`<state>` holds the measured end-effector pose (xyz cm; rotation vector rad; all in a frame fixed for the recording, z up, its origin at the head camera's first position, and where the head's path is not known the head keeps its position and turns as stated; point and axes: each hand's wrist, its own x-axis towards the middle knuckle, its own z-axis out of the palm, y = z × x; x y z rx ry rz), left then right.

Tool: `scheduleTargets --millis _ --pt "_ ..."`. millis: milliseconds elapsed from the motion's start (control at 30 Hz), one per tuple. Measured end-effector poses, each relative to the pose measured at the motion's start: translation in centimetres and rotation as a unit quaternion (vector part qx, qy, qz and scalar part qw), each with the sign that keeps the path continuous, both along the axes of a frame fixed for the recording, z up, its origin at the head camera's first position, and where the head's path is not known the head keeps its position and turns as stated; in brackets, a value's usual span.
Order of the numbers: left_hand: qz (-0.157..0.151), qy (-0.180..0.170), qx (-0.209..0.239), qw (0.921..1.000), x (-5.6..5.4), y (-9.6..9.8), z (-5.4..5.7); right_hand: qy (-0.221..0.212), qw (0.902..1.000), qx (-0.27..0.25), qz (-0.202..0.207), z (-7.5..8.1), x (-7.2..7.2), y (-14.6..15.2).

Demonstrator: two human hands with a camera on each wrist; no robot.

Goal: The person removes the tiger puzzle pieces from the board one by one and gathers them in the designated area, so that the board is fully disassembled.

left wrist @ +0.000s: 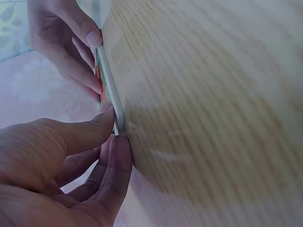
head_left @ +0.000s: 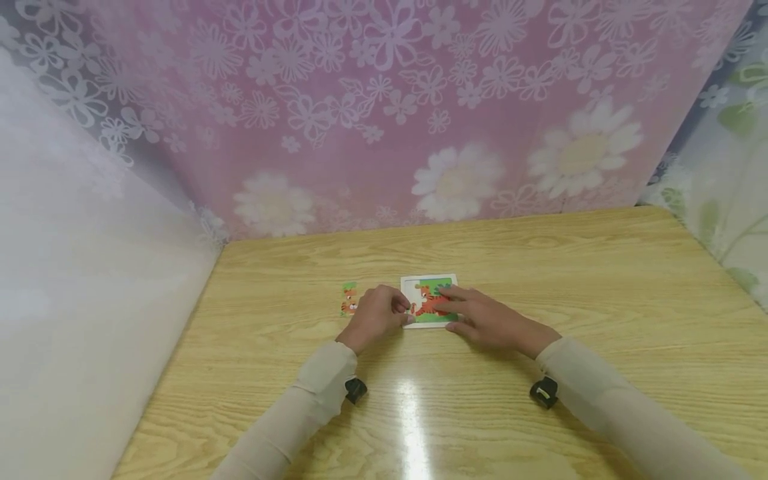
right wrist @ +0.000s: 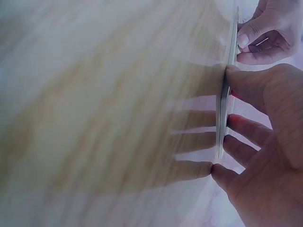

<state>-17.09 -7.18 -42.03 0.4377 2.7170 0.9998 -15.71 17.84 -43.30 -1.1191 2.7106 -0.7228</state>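
A small white-framed puzzle board [head_left: 429, 325] with an orange tiger on green lies flat on the table. Part of its left side shows bare white. My left hand [head_left: 375, 313] pinches the board's near left corner. In the left wrist view the left thumb [left wrist: 97, 125] lies on the frame while the curled fingertips meet its side. Spread over the board's right side, my right hand [head_left: 489, 319] rests with fingers fairly straight on the picture and edge. Left of the left hand lies a loose picture part with a tiger face [head_left: 349, 301], partly hidden by that hand.
The wooden table [head_left: 288, 267] runs back to a pink flowered curtain [head_left: 372, 160]. A pale panel [head_left: 90, 267] stands along the left side, and a leaf-patterned cloth [head_left: 726, 167] hangs at the right. Black wrist cameras [head_left: 543, 392] sit under both sleeves.
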Motion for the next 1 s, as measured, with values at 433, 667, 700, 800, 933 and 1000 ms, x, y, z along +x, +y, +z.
scheduleTargets --millis 433,667,700,800,933,1000 --pt "-0.009 -0.015 0.009 0.9998 0.04 -0.19 0.34 -0.009 1.0 0.003 0.0 0.04 0.02 -0.03" --pt "-0.004 -0.001 0.01 0.9999 0.06 -0.15 0.14 0.001 1.0 0.008 0.002 -0.03 0.0 0.05" --pt "-0.002 0.0 0.011 0.9999 0.1 -0.14 0.14 0.0 1.0 0.008 0.001 -0.01 0.0 0.05" --pt "0.008 -0.002 0.015 0.9999 0.28 -0.08 0.2 -0.002 1.0 0.006 0.0 0.01 0.0 0.05" --pt "0.018 -0.005 0.025 0.9995 0.36 -0.11 0.08 -0.006 1.0 0.007 -0.001 0.08 0.04 0.06" --pt "0.02 -0.005 0.032 0.9993 0.38 -0.14 0.03 -0.009 0.9999 0.007 -0.002 0.1 0.06 0.08"
